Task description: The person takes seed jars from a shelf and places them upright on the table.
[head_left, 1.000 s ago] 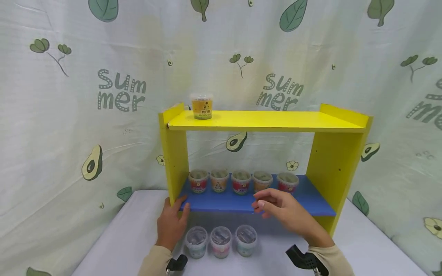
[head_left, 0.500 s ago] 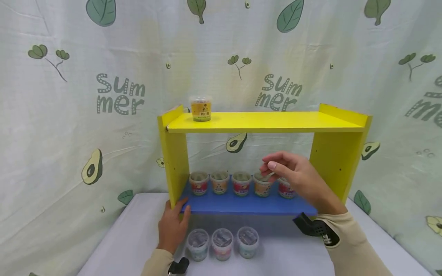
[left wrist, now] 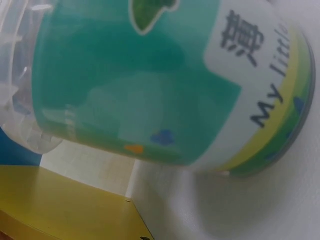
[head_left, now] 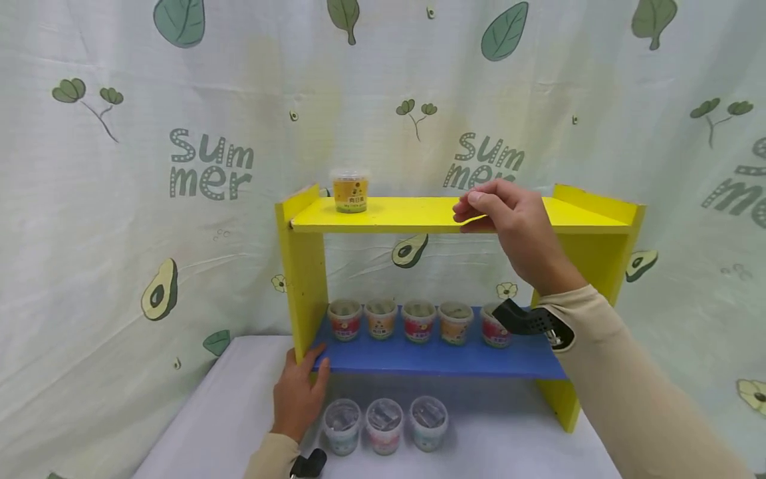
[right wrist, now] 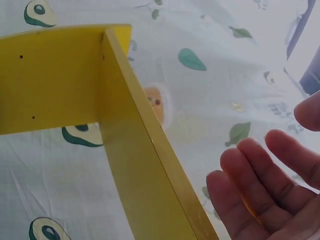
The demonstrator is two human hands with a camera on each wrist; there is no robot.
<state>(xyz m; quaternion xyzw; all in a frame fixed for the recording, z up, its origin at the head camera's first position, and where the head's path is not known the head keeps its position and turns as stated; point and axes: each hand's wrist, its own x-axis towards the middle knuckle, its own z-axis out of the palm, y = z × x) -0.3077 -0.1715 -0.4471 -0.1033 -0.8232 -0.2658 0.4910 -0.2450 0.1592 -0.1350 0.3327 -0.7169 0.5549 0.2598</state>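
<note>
A two-tier shelf has yellow sides, a yellow top board and a blue lower board. My left hand grips its lower left front corner, fingers on both sides of the yellow side panel. Raised in front of the top board, my right hand holds nothing, its fingers loosely bent; the right wrist view shows those fingers apart from the board. On that board's left end stands a yellow-labelled plastic cup, partly hidden behind the board's edge in the right wrist view.
Several cups with red and orange labels, such as this red one, line the blue board. Below, three lidded cups stand on the white table; one with a teal label fills the left wrist view. A printed curtain hangs behind.
My right hand has risen from in front of the blue board, past the row of cups, to the height of the top board. My left hand stays at the corner.
</note>
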